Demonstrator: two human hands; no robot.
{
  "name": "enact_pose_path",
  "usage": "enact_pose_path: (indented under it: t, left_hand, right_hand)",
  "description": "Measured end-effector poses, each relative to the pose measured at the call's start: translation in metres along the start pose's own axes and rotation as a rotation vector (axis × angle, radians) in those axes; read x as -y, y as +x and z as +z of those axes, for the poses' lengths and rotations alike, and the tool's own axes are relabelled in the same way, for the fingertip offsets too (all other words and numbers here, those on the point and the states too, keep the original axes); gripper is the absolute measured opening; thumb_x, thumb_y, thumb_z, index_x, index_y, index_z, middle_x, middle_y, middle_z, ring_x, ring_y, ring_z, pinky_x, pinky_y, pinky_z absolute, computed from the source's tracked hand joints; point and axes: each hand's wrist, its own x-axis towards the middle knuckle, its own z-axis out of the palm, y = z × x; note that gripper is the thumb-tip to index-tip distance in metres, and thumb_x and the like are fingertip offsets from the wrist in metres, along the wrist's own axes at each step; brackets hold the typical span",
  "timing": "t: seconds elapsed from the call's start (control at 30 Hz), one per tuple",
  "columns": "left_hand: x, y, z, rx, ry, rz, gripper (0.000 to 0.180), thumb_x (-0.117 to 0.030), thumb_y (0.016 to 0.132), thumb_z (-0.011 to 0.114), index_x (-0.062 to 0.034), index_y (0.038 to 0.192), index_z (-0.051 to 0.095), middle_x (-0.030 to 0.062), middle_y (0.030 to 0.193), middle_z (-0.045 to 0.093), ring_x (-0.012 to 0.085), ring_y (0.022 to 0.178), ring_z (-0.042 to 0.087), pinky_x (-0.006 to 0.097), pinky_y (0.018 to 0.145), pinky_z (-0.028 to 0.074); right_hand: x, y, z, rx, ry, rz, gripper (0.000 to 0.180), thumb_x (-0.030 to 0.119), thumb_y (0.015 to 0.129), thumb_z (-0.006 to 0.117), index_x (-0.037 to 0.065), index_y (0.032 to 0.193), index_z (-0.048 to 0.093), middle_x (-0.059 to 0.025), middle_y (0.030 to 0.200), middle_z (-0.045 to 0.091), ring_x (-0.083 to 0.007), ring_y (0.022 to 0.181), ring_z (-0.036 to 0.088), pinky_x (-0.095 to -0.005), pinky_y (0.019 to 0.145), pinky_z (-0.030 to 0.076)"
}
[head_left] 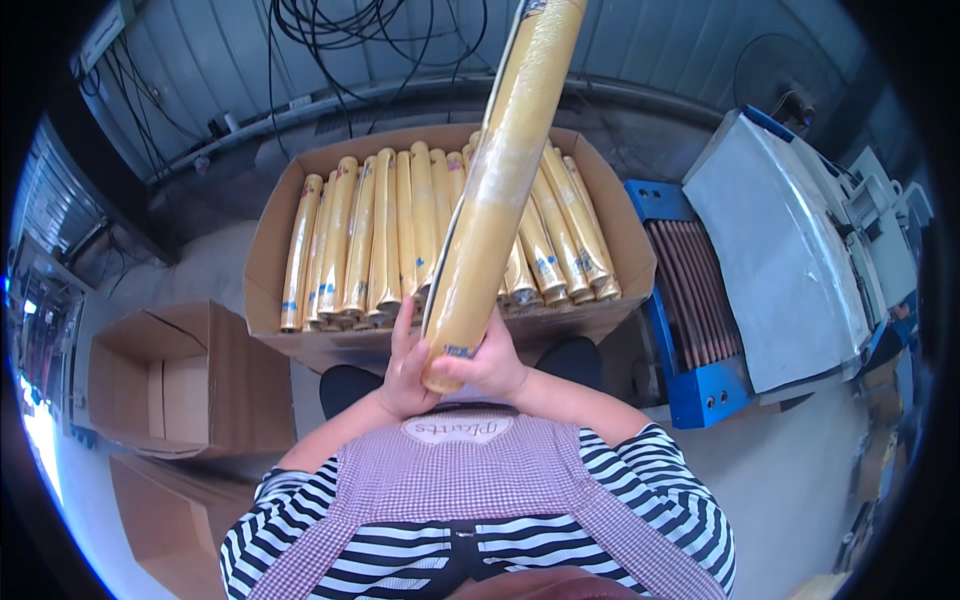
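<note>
A long, glossy, gold-yellow wrapped roll (505,180) slants up and away in front of me, its far end leaving the picture at the top. A dark line runs along its left edge, and a blue mark shows near the close end. My left hand (404,372) cups that lower end from the left, its index finger stretched upward. From the right, my right hand (492,362) grips the same end, thumb across the front. Behind it stands a large open carton (634,245) filled with similar yellow rolls (386,235), several with blue marks. The held roll hides part of them.
An open cardboard box (150,385) sits on the left, with another box (165,510) below it. To the right is a blue-framed roller conveyor (697,290) beside a machine with a pale cover (775,260). Black cables (340,25) hang on the far wall.
</note>
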Motion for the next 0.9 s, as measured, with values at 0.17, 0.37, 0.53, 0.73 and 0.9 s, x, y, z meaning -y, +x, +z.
enact_pose_path:
  t: [0.17,0.37,0.53,0.73,0.9]
  left_hand:
    - [0.008,-0.048,-0.011,-0.069,-0.843,-0.667,0.079,0.005,0.079,0.073,-0.0236,0.144,0.039,0.0274,0.151,0.029,0.0416,0.132,0.047,0.042,0.104,0.046]
    - [0.002,-0.064,-0.027,0.017,-0.031,-0.160,0.048,0.002,0.076,0.075,-0.0213,0.117,0.069,0.0225,0.148,0.040,0.0366,0.120,0.057,0.039,0.096,0.051]
    - [-0.001,-0.073,-0.044,-0.069,0.141,0.031,0.062,-0.006,0.075,0.079,-0.0189,0.131,0.055,0.0247,0.141,0.049,0.0388,0.113,0.062,0.040,0.091,0.053]
    - [-0.005,-0.054,-0.057,-0.021,-0.036,-0.227,0.059,-0.005,0.084,0.073,-0.0076,0.137,0.047,0.0202,0.131,0.060,0.0329,0.116,0.062,0.038,0.098,0.050]
    - [-0.017,-0.048,-0.054,0.131,-1.166,-0.806,0.099,0.006,0.086,0.069,-0.0200,0.159,0.008,0.0131,0.150,0.041,0.0249,0.121,0.056,0.039,0.099,0.049]
  right_hand:
    - [0.062,0.078,-0.030,0.039,0.054,-0.322,0.090,0.058,0.079,0.065,0.007,0.146,0.033,-0.0128,0.133,0.054,-0.0251,0.120,0.056,-0.0417,0.102,0.045]
    - [0.133,0.206,-0.177,-0.240,0.231,-0.395,0.056,0.052,0.101,0.045,0.008,0.137,0.039,-0.0217,0.112,0.063,-0.0341,0.093,0.066,-0.0474,0.082,0.057]
    - [0.102,0.193,-0.217,-0.468,0.280,-0.225,0.050,0.044,0.097,0.055,-0.005,0.111,0.060,-0.0240,0.107,0.067,-0.0345,0.094,0.067,-0.0425,0.085,0.058]
    - [0.079,0.176,-0.256,-0.565,0.397,-0.182,0.051,0.044,0.098,0.050,-0.005,0.110,0.061,-0.0258,0.108,0.066,-0.0365,0.097,0.066,-0.0450,0.089,0.056]
    - [0.040,0.179,-0.211,-0.572,0.370,-0.097,0.049,0.037,0.103,0.046,-0.002,0.131,0.050,-0.0186,0.127,0.057,-0.0318,0.121,0.055,-0.0449,0.105,0.045]
